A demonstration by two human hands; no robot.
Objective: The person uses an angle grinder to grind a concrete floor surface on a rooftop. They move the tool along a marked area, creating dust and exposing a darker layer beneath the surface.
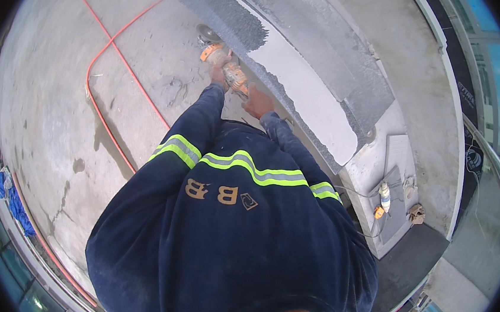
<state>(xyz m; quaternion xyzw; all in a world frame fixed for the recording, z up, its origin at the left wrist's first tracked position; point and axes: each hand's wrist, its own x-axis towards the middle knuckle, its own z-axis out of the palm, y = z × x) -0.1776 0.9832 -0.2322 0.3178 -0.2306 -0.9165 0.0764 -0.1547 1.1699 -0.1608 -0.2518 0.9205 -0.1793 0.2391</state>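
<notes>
Fingers (249, 104) partly hidden around orange grinder (235, 76), disc (208, 33) indistinct

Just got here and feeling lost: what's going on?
A person's left hand and right hand grip an orange angle grinder, the left nearer its disc. The disc sits beside a grey stone slab; whether they touch is unclear. A red hose lies on the concrete floor at left.

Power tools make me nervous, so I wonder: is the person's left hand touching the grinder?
Touching. The head view shows the left hand against the side of the grinder, with no gap between them.
</notes>
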